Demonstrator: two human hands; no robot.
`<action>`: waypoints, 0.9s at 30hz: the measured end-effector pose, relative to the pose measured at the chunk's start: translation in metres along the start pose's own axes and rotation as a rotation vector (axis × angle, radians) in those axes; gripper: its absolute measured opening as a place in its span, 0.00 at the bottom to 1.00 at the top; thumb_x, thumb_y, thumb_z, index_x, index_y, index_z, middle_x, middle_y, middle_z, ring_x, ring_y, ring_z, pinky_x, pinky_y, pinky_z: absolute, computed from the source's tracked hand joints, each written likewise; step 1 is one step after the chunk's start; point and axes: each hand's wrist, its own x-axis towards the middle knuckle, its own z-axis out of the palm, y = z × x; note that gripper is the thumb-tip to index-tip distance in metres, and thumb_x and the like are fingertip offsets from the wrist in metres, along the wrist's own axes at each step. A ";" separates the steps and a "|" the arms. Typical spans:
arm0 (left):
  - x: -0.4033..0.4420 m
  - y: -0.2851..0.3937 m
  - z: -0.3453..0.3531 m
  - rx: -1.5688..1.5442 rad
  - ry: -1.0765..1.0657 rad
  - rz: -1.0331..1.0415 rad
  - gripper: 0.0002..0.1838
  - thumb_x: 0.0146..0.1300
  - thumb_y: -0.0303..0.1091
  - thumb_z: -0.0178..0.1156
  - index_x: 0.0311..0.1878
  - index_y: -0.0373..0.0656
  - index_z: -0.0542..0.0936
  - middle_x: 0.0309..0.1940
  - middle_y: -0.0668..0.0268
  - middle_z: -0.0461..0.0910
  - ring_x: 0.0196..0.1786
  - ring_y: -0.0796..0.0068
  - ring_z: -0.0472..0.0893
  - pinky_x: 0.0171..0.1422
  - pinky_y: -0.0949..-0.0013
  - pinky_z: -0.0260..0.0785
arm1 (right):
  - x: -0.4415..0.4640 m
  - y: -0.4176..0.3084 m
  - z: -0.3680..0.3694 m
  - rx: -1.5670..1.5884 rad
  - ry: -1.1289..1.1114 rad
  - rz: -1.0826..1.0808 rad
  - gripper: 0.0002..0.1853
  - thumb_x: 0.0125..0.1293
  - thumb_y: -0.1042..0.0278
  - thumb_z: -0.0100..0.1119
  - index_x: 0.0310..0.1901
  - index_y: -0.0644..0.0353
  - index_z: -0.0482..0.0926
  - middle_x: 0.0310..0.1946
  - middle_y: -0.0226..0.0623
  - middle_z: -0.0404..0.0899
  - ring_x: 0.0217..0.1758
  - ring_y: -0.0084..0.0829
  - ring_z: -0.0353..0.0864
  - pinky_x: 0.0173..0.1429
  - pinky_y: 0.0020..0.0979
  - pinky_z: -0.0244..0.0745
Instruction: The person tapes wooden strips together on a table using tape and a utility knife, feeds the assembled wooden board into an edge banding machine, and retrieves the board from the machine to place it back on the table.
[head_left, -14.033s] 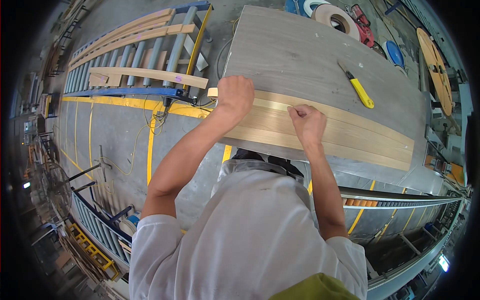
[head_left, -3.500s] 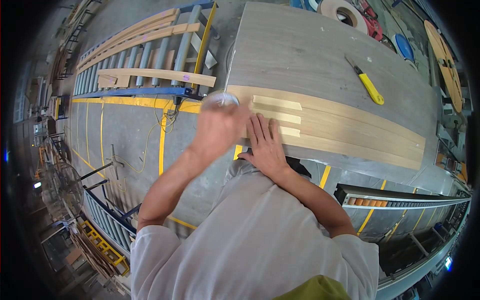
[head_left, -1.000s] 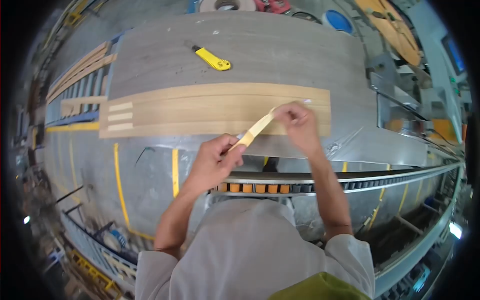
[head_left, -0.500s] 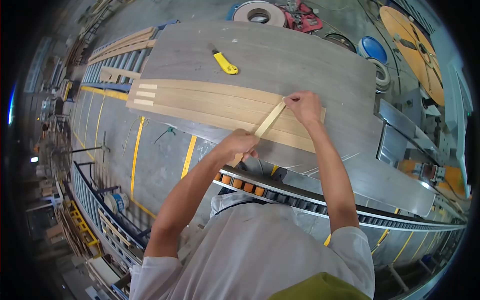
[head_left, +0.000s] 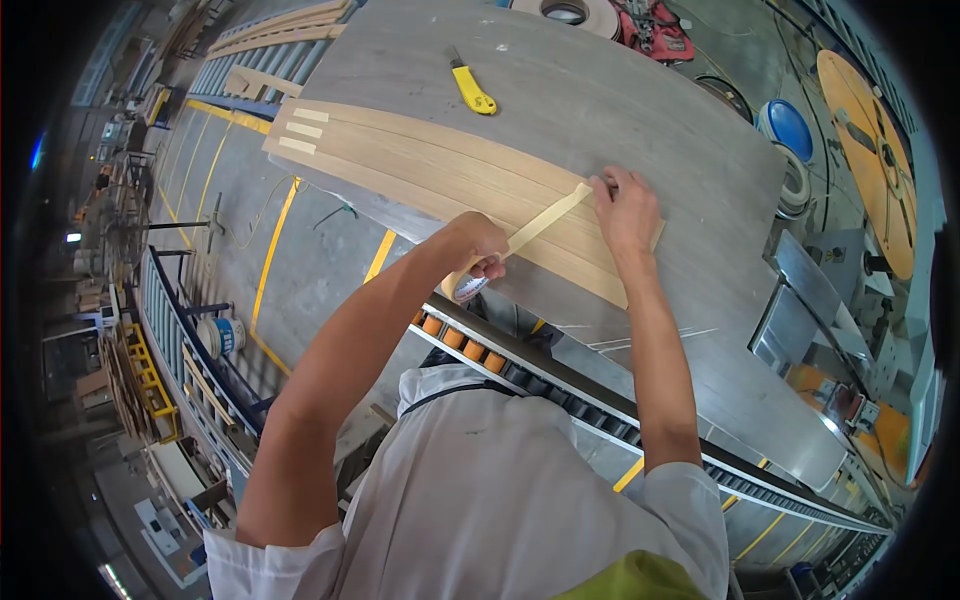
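1. The tape strip (head_left: 548,217) slants over the wooden slats (head_left: 410,170) near their right end. If the hands pull unevenly, it could land crooked or crease; whether its middle touches the wood, I cannot tell.
2. Too hard a tug from the left hand (head_left: 478,240) could slide the slats apart or skew them on the table (head_left: 610,120), since neither hand presses flat on them.
3. A loose pinch in the right hand (head_left: 628,212) could let the sticky end curl back onto itself.
4. The tape roll (head_left: 466,284) is gripped in the curled left hand at the table's near edge; a slip there could drop it over that edge.
5. The slats lie between and beneath the hands, along the table's near edge, reaching its left edge. The right fingertips hold the strip's end by the slats' far side.
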 end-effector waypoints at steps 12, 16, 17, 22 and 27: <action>-0.002 -0.002 0.005 0.007 0.093 0.015 0.06 0.52 0.29 0.64 0.29 0.36 0.83 0.22 0.63 0.81 0.19 0.77 0.74 0.24 0.68 0.66 | -0.042 -0.028 -0.003 -0.225 0.062 -0.368 0.40 0.48 0.40 0.71 0.57 0.62 0.75 0.54 0.44 0.75 0.63 0.45 0.67 0.69 0.50 0.55; -0.003 -0.001 0.006 0.034 0.114 -0.005 0.05 0.51 0.29 0.64 0.27 0.37 0.83 0.21 0.63 0.81 0.18 0.77 0.73 0.23 0.68 0.65 | -0.047 -0.035 0.003 -0.233 0.064 -0.325 0.50 0.39 0.33 0.73 0.60 0.63 0.72 0.57 0.46 0.73 0.63 0.44 0.66 0.70 0.51 0.53; -0.003 -0.001 0.006 0.034 0.114 -0.006 0.05 0.51 0.29 0.64 0.27 0.37 0.83 0.21 0.63 0.81 0.18 0.77 0.73 0.23 0.68 0.65 | -0.044 -0.031 0.006 -0.200 0.077 -0.309 0.47 0.40 0.34 0.73 0.57 0.62 0.75 0.57 0.44 0.74 0.62 0.44 0.67 0.68 0.50 0.55; -0.009 0.003 0.008 0.062 0.127 0.014 0.07 0.56 0.25 0.56 0.29 0.36 0.84 0.22 0.65 0.83 0.17 0.79 0.74 0.21 0.70 0.65 | -0.011 0.000 0.008 -0.018 -0.017 -0.213 0.31 0.46 0.44 0.73 0.47 0.57 0.83 0.50 0.39 0.77 0.56 0.43 0.70 0.61 0.48 0.61; -0.018 0.008 0.009 0.041 0.138 0.014 0.08 0.57 0.25 0.55 0.31 0.34 0.83 0.23 0.63 0.83 0.17 0.80 0.73 0.20 0.71 0.64 | 0.006 0.016 0.019 0.103 -0.139 -0.139 0.24 0.50 0.51 0.72 0.46 0.56 0.83 0.46 0.38 0.77 0.55 0.42 0.70 0.58 0.46 0.63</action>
